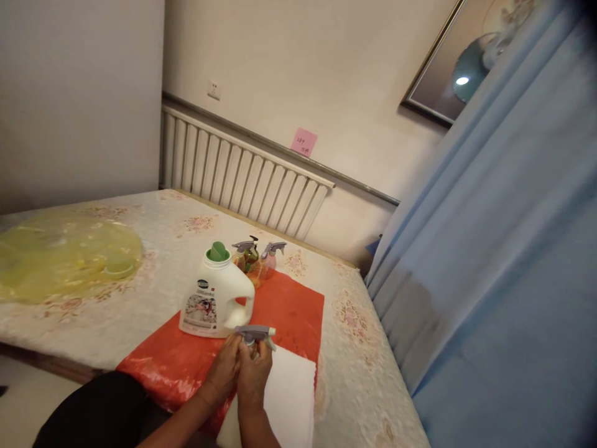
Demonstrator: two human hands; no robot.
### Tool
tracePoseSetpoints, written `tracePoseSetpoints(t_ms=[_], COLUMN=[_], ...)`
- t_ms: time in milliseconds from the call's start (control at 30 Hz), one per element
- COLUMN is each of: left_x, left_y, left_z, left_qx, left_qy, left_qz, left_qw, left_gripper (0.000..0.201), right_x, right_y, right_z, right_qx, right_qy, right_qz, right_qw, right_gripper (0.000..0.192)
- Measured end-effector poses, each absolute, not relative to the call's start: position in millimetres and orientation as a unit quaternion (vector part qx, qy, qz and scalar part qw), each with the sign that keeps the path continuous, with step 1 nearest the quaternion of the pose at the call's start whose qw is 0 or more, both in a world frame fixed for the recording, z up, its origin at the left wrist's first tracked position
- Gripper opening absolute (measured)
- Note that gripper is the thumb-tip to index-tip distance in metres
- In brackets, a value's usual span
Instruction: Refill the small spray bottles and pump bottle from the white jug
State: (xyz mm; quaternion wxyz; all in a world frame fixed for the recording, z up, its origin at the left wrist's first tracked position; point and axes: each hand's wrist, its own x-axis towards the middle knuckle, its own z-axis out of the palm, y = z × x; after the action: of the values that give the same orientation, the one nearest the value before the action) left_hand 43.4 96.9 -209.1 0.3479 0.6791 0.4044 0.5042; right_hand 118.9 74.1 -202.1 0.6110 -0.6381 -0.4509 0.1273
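Observation:
A spray bottle [254, 333] with a grey trigger head and pale nozzle is between my two hands, low in the middle of the view. My left hand [226, 367] is closed at the left of its neck. From the right, my right hand [255, 368] wraps the neck just below the trigger. Most of the bottle's body is hidden by my hands and forearms. Just beyond them stands a large white detergent jug [217, 289], its mouth showing a green inside. Under my hands lie a red plastic sheet [289, 305] and a white cloth or paper [293, 389].
Behind the jug stand several other spray bottles [270, 254]. A yellow translucent plastic bag [65, 255] lies at left, near a round green lid [119, 266]. Everything rests on a flowered cover [354, 348]. A radiator [242, 171] lines the wall; a blue curtain [489, 249] hangs right.

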Motion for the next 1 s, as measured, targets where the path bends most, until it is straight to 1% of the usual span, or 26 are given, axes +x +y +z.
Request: tracePoseSetpoints(t_ms=[200,333,500,1000], left_x=[43.5,42.6,43.0,43.1], left_y=[95.6,96.7,98.7,99.7], left_z=[-206.1,-207.5,-211.1,-213.5], left_qx=[0.678,0.684,0.693,0.680], left_qy=[0.397,0.397,0.396,0.423], left_qz=[0.512,0.507,0.498,0.500], left_qw=[0.347,0.343,0.340,0.329], left_gripper=[0.018,0.018,0.020,0.024], right_x=[116.5,123.4,130.8,114.3], right_y=[74.5,71.1,65.6,70.6], right_z=[-203.9,-202.5,-201.8,-202.4], right_qx=[-0.648,-0.637,-0.610,-0.627], right_qy=[-0.446,-0.481,-0.525,-0.476], right_qz=[0.120,0.125,0.118,0.081], right_qw=[0.605,0.590,0.581,0.611], right_gripper=[0.011,0.009,0.017,0.013])
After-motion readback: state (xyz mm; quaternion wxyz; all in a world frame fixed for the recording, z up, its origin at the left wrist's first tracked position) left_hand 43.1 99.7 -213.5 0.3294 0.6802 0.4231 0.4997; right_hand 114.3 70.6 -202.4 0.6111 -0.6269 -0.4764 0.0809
